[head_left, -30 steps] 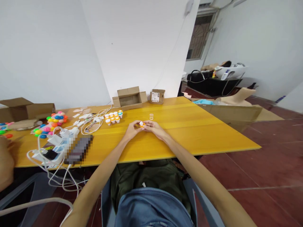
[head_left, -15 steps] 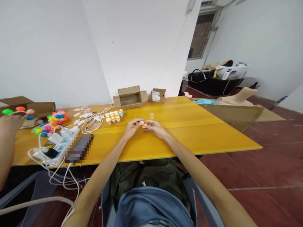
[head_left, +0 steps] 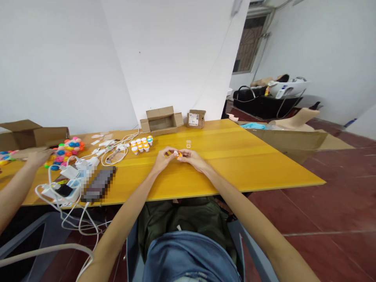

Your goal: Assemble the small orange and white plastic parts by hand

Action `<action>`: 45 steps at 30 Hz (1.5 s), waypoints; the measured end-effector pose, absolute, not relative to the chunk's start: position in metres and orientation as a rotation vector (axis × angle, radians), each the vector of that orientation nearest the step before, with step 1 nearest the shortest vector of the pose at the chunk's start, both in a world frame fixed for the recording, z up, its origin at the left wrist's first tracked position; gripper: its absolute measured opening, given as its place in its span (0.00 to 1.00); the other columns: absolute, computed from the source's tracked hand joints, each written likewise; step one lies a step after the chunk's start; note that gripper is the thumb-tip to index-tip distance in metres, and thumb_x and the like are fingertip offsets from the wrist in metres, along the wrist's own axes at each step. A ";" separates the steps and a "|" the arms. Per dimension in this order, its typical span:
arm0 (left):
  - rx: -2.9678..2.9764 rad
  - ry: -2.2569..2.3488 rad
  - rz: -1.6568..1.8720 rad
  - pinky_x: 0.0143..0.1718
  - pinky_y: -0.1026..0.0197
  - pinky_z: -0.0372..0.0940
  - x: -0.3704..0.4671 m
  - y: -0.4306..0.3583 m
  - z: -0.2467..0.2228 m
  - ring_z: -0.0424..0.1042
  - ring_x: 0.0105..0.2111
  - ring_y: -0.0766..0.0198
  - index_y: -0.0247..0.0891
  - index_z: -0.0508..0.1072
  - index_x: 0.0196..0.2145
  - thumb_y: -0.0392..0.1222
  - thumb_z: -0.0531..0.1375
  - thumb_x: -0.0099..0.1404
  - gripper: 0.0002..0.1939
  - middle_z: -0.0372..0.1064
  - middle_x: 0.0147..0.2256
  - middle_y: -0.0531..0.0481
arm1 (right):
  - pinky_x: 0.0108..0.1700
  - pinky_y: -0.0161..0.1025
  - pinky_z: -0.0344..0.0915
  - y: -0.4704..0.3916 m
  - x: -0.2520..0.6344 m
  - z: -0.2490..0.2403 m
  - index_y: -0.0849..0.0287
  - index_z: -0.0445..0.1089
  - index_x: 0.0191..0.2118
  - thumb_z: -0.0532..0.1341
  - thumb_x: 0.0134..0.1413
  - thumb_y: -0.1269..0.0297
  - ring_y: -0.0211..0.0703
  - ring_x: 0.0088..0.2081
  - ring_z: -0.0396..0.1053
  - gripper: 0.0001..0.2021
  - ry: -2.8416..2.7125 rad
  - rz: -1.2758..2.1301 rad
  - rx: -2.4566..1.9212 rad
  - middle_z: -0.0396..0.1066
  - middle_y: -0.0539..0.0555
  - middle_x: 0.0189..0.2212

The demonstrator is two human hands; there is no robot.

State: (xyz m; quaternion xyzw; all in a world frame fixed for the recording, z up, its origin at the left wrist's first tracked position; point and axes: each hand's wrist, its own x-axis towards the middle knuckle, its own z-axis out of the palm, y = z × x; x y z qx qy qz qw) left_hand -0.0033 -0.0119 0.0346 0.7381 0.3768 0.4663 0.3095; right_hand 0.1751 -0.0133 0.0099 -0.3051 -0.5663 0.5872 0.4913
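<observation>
Head view: left hand (head_left: 162, 158) and right hand (head_left: 192, 158) both pinch small orange-and-white plastic capsule (head_left: 177, 154) above yellow wooden table (head_left: 235, 156); clear small cup (head_left: 188, 143) just beyond capsule.

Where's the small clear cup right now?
Head view: the small clear cup stands on the yellow table, mid-table, just beyond the right hand, right of the cluster of small orange-and-white pots.
</observation>
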 end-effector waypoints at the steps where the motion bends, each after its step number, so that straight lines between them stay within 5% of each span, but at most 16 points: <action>1: 1.947 0.989 1.228 0.40 0.60 0.64 -0.003 -0.011 0.034 0.72 0.40 0.60 0.41 0.79 0.37 0.50 0.64 0.58 0.13 0.78 0.38 0.48 | 0.44 0.40 0.67 -0.014 0.175 0.010 0.55 0.76 0.36 0.75 0.31 0.60 0.40 0.37 0.71 0.20 -1.362 1.425 -0.748 0.77 0.49 0.34; 7: 1.936 0.916 1.179 0.40 0.60 0.64 -0.006 -0.008 0.032 0.73 0.43 0.59 0.42 0.75 0.48 0.48 0.66 0.56 0.22 0.76 0.44 0.47 | 0.39 0.38 0.68 -0.013 0.176 0.011 0.57 0.73 0.30 0.76 0.29 0.59 0.38 0.33 0.71 0.18 -1.319 1.431 -0.780 0.75 0.49 0.30; 32: 1.979 0.974 1.181 0.41 0.58 0.65 -0.001 -0.011 0.029 0.73 0.39 0.59 0.39 0.77 0.37 0.43 0.68 0.53 0.13 0.76 0.37 0.49 | 0.38 0.38 0.71 -0.015 0.177 0.011 0.58 0.76 0.28 0.75 0.33 0.52 0.36 0.28 0.70 0.18 -1.296 1.475 -0.779 0.75 0.50 0.26; 45: 1.882 1.020 1.258 0.39 0.59 0.67 0.002 -0.012 0.026 0.74 0.36 0.61 0.39 0.74 0.35 0.45 0.68 0.52 0.14 0.76 0.35 0.50 | 0.46 0.41 0.71 -0.013 0.177 0.010 0.56 0.79 0.33 0.75 0.33 0.54 0.40 0.35 0.74 0.18 -1.248 1.501 -0.726 0.78 0.52 0.32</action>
